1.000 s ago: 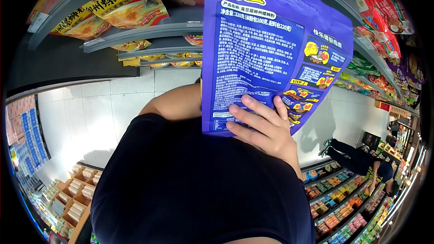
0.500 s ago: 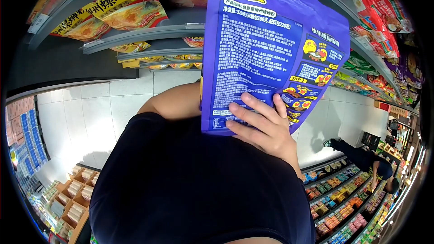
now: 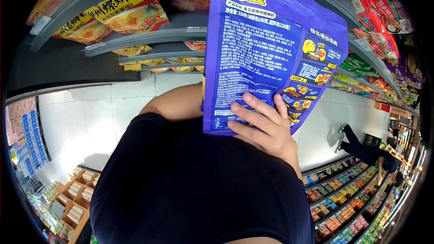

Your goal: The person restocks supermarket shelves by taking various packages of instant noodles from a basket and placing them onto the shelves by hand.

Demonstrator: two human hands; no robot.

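Observation:
A purple bag of instant rice noodles (image 3: pixel 262 49) is held up before my chest in the head view, its printed back toward me. My right hand (image 3: pixel 266 131) grips the bag's lower part, with several fingers spread across the front and the thumb out of sight. On the left, my bent left arm (image 3: pixel 174 102) goes behind the bag, which hides the hand. Below the bag is my dark shirt (image 3: pixel 199 190).
Grey shelves (image 3: pixel 149 38) with yellow noodle bags (image 3: pixel 131 11) stand ahead. Red packets (image 3: pixel 377 18) fill shelving at right. A person in dark clothes (image 3: pixel 373 156) leans toward shelved goods at lower right. A wooden rack (image 3: pixel 77 208) is at lower left, over pale floor tiles (image 3: pixel 95 113).
My view has shifted slightly. The bag and my right hand keep nearly the same pose. The person at lower right has changed stance, and both feet now show.

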